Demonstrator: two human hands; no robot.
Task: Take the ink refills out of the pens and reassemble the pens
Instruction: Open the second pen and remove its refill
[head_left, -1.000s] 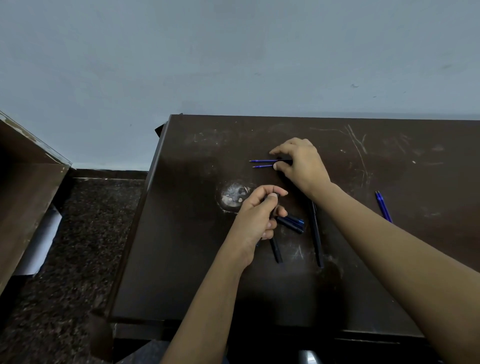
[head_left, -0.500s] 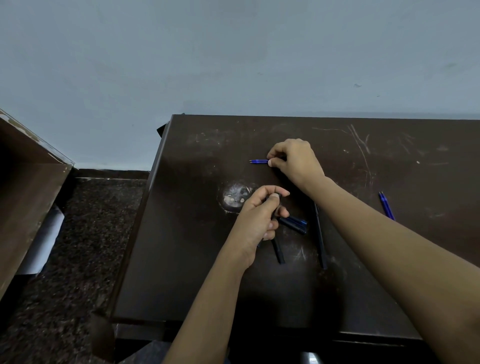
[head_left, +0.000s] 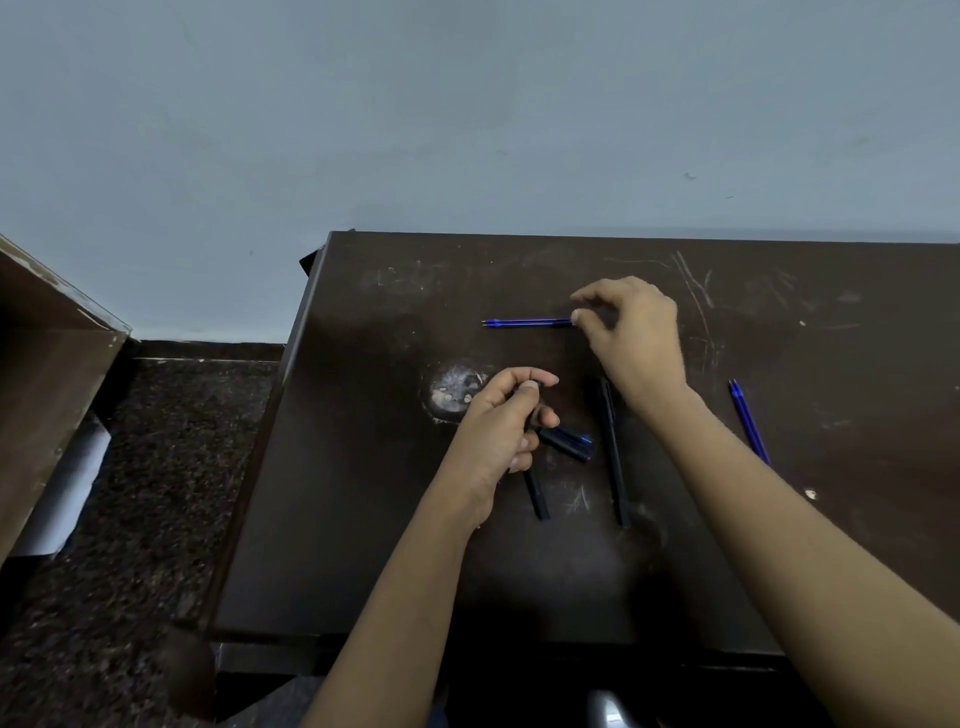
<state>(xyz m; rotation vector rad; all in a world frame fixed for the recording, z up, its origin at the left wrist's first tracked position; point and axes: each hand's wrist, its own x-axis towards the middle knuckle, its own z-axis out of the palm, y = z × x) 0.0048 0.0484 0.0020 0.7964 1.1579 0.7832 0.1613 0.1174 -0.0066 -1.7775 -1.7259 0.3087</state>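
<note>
Two thin blue refills (head_left: 527, 323) lie at twelve o'clock, right hand (head_left: 631, 332) fingers loose beside their ends; left hand (head_left: 498, 428) grips one black pen barrel (head_left: 535, 493).

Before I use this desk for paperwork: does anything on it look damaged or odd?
Yes. The dark table has a pale, worn round patch just beyond the left hand, and light scratches near its far edge, beyond the right hand. Nothing looks spilled.
</note>
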